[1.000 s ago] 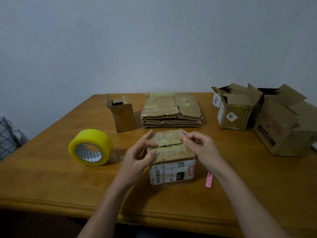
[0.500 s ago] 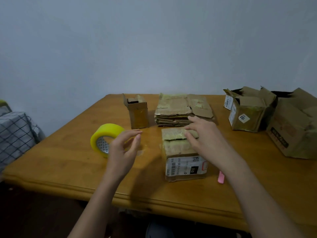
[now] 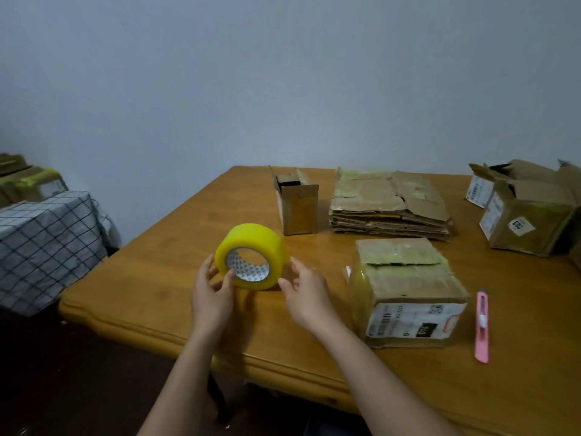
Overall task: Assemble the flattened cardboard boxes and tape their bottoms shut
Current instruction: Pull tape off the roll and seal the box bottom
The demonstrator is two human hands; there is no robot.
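Observation:
A yellow tape roll stands on its edge on the wooden table. My left hand grips its left rim, thumb on the face by the core and fingers behind. My right hand is just right of the roll, fingers apart, holding nothing. The cardboard box with its flaps folded shut on top sits alone to the right, a white label on its near side. A stack of flattened cardboard boxes lies behind it.
A small upright open box stands behind the roll. Assembled boxes crowd the right edge. A pink utility knife lies right of the box. Left of the table sits a checked-cloth-covered object.
Both hands have left the box's folded flaps and moved left to the tape roll. My left hand has taken hold of the roll, and my view has turned left.

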